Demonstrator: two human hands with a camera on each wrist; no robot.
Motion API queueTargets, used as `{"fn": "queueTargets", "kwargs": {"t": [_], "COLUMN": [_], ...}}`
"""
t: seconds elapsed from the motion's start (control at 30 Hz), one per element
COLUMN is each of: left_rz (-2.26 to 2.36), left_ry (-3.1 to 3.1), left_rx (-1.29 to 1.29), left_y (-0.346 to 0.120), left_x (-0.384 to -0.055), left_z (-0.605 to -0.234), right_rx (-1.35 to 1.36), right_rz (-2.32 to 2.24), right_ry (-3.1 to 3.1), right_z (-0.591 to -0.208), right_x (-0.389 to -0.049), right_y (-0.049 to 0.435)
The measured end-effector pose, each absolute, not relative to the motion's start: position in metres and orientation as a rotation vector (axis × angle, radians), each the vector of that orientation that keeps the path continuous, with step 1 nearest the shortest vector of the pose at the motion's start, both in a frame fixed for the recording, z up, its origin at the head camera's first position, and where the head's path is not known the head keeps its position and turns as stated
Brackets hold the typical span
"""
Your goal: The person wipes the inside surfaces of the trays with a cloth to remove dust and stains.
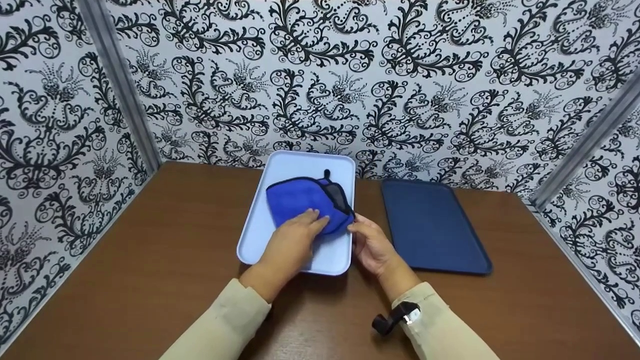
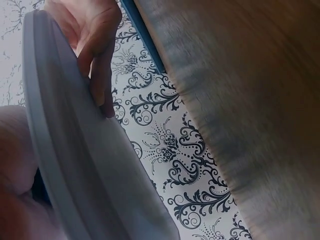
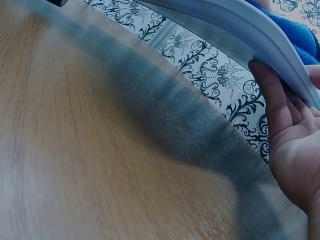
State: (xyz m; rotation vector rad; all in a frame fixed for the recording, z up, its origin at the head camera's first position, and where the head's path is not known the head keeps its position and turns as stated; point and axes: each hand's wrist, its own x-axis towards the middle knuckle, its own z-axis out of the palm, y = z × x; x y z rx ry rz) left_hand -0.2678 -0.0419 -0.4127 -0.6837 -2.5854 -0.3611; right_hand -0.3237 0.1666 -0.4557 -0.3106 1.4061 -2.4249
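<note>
A pale blue tray point(image 1: 300, 161) is held up off the brown table, its underside showing in both wrist views. On it lies a folded blue cloth point(image 1: 295, 197) with black edging, a dark grey patch and a small black loop. My left hand point(image 1: 295, 239) rests on the cloth with its fingers extended over it. At the tray's right rim my right hand point(image 1: 372, 247) grips the edge, thumb above and fingers underneath. In the right wrist view, fingers point(image 3: 275, 95) of the right hand spread under the tray.
A dark blue tray point(image 1: 432, 225) lies flat on the brown table point(image 1: 165, 240), right of the pale one. Patterned black-and-white walls point(image 1: 320, 75) stand behind and at both sides. A black strap device point(image 1: 397, 318) sits on the right sleeve.
</note>
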Motion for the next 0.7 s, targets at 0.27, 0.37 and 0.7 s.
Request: {"fn": "queueTargets", "kwargs": {"t": [0.27,0.37,0.7], "left_rz": [-0.119,-0.078,-0.071], "left_ry": [-2.561,-2.568,-2.626], "left_rx": [-0.812,-0.782,-0.669], "left_y": [-0.048,-0.051,-0.062], "left_x": [-0.269,-0.272,-0.278], "left_z": [-0.413,-0.414,-0.414], "right_rx": [-0.356,-0.357,-0.319], "right_rz": [-2.390,-2.369,-2.374], "right_ry": [1.408,1.427,1.488], "right_z": [-0.459,-0.459,-0.459], "right_x": [-0.325,-0.324,-0.323], "right_y": [0.169,0.168,0.168]}}
